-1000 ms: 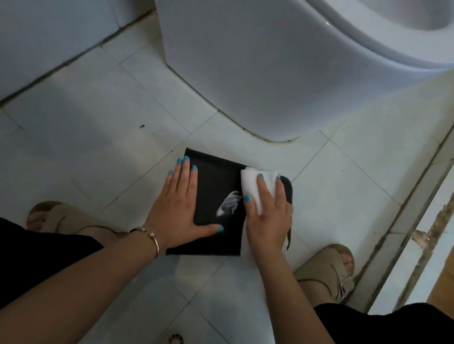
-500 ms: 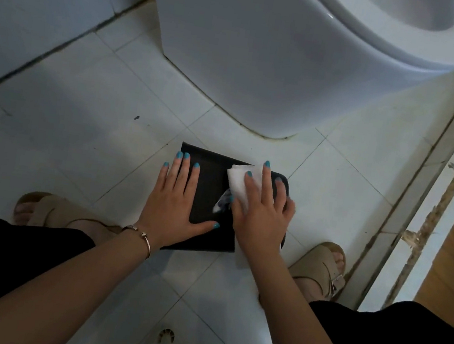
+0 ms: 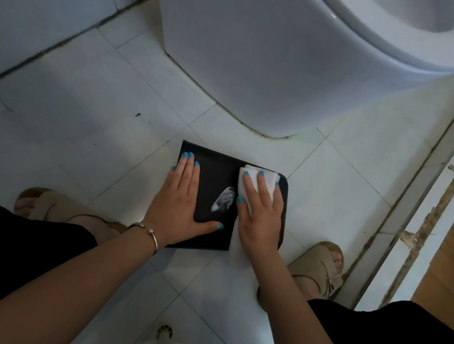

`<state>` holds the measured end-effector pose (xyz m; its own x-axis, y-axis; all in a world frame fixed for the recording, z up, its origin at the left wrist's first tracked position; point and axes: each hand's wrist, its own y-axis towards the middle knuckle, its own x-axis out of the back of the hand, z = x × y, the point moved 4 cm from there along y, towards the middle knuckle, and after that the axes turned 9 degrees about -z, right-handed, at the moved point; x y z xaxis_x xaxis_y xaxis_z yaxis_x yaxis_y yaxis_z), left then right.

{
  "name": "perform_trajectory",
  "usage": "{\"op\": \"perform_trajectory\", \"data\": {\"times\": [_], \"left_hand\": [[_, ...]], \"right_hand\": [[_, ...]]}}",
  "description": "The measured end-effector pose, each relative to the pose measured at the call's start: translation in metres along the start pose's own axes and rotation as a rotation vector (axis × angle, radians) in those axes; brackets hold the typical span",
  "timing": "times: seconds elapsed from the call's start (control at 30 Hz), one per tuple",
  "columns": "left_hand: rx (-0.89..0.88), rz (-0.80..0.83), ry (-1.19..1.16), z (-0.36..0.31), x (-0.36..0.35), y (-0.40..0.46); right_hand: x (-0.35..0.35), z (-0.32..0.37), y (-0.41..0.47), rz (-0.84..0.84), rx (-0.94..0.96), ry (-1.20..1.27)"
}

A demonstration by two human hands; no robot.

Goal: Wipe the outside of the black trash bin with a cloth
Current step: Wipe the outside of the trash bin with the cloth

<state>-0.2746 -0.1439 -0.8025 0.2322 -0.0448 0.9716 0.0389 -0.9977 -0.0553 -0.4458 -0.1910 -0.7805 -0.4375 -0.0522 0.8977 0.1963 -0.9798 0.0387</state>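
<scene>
Tiled floor [image 3: 86, 128], right hand [image 3: 260, 214] slid cloth [image 3: 259, 182] farther

The black trash bin [image 3: 219, 184], flat-topped with a white mark on its top, stands on the floor, a folded white cloth [image 3: 260, 178] lying across its right side.

You are looking at a scene in which no words, labels, brand names, numbers or signs are showing clearly enough to read. The only marking is sitting on the top of the black trash bin [image 3: 216, 176]: a small white feather-like emblem [image 3: 223, 203] with no letters in it.
</scene>
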Motion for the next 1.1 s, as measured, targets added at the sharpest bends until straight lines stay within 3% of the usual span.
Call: {"op": "perform_trajectory", "data": {"times": [0.1, 0.27, 0.47, 0.63, 0.8, 0.97, 1.1], "left_hand": [[-0.019, -0.015, 0.027, 0.0, 0.002, 0.003], [-0.025, -0.007, 0.032, 0.001, 0.003, 0.002], [-0.013, 0.005, 0.039, -0.001, 0.004, 0.003], [-0.003, 0.011, 0.045, 0.001, 0.002, 0.002], [-0.019, 0.016, 0.05, 0.001, 0.003, 0.005], [0.003, 0.01, 0.025, 0.001, 0.003, 0.002], [0.006, 0.023, 0.018, 0.0, 0.003, 0.001]], "right_hand": [[0.003, -0.015, 0.005, 0.081, 0.141, -0.013], [0.006, -0.015, 0.005, -0.043, -0.106, -0.012], [0.012, -0.019, 0.004, 0.058, 0.24, -0.096], [0.006, 0.004, -0.001, 0.103, -0.012, -0.116], [0.011, -0.009, -0.003, 0.165, 0.218, -0.093], [0.009, -0.002, -0.001, 0.134, -0.005, -0.109], [0.009, 0.0, -0.009, 0.173, 0.163, -0.084]]}}
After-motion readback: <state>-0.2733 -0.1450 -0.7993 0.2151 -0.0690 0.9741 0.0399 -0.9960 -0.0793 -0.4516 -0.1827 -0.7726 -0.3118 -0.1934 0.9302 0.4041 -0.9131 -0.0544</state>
